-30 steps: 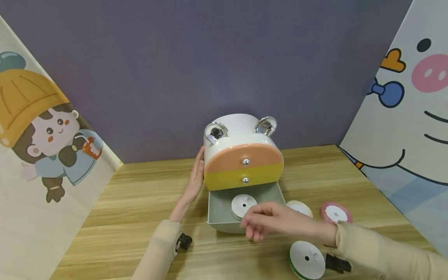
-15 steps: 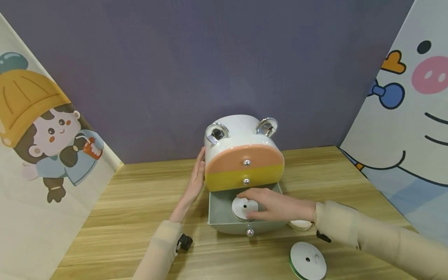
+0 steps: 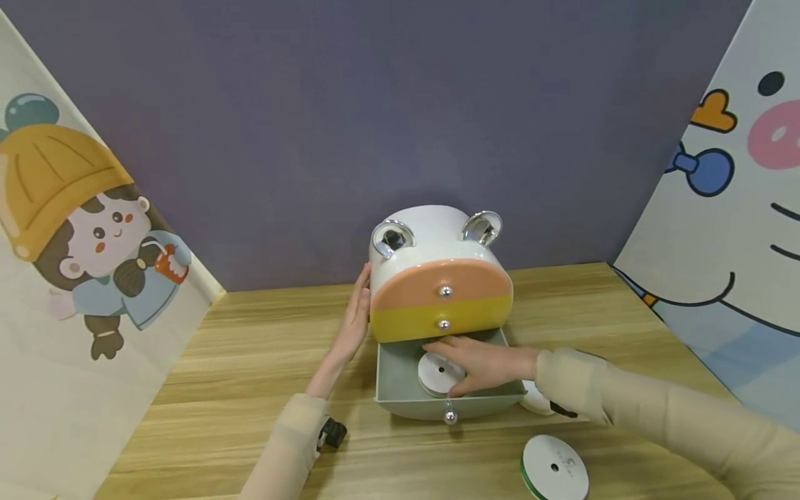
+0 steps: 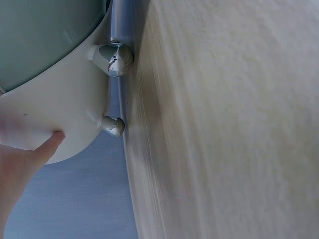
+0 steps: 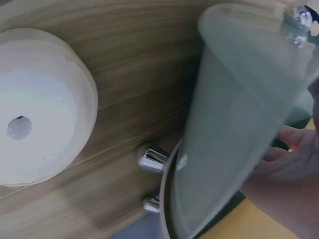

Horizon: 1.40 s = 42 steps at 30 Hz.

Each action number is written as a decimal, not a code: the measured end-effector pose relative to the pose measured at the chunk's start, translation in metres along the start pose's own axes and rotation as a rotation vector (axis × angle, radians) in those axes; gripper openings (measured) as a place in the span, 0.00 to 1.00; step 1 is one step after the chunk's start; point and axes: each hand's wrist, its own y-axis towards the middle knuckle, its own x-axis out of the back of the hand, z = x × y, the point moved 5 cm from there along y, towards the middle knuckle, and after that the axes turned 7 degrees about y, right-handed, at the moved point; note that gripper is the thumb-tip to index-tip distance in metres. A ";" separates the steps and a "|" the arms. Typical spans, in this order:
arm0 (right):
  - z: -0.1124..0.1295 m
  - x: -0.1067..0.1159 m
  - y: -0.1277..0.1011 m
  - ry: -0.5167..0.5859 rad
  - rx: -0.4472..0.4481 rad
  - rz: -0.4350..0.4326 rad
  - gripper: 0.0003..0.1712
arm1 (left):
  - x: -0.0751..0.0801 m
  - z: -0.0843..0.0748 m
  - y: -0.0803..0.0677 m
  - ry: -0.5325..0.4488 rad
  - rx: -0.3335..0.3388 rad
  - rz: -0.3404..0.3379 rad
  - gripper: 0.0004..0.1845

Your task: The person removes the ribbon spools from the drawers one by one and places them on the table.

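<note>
Your right hand [image 3: 484, 362] has come in from above the front of the pulled-out grey-green bottom drawer [image 3: 394, 371] and now lies inside it, fingers laid over the white-faced ribbon spool [image 3: 437, 371] that sits on the drawer floor; a second ago that hand hovered in front of the drawer rim, and half a second ago it had already reached the spool. From the head view your fingers curve lightly round the spool's far and near edges, so you appear to be grasping it, though how firmly cannot be told. Your left hand [image 3: 355, 321] has stayed where it was, flat and relaxed with straight fingers pressed against the left side of the white rounded cabinet with orange and yellow drawer fronts [image 3: 440, 292], steadying it. The pink-edged spool that showed to the right a second ago is now out of sight behind your sleeve, and the cream spool [image 5: 37, 107] is mostly covered too, lying on the wooden surface [image 3: 250, 361] just beside the drawer's right side. The green-edged spool [image 3: 555, 467] lies on the surface near your right forearm, apart from the drawer. This reads as the spool being settled in or adjusted within the drawer.
</note>
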 end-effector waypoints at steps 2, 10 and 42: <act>-0.002 -0.001 0.003 -0.008 -0.002 0.000 0.48 | 0.000 -0.001 0.000 -0.003 0.007 0.005 0.27; -0.006 -0.008 0.009 -0.089 0.038 -0.037 0.49 | 0.002 -0.030 -0.006 -0.024 0.021 0.036 0.28; -0.010 0.010 -0.011 0.131 0.008 -0.138 0.40 | -0.001 0.001 -0.002 -0.018 0.036 0.018 0.26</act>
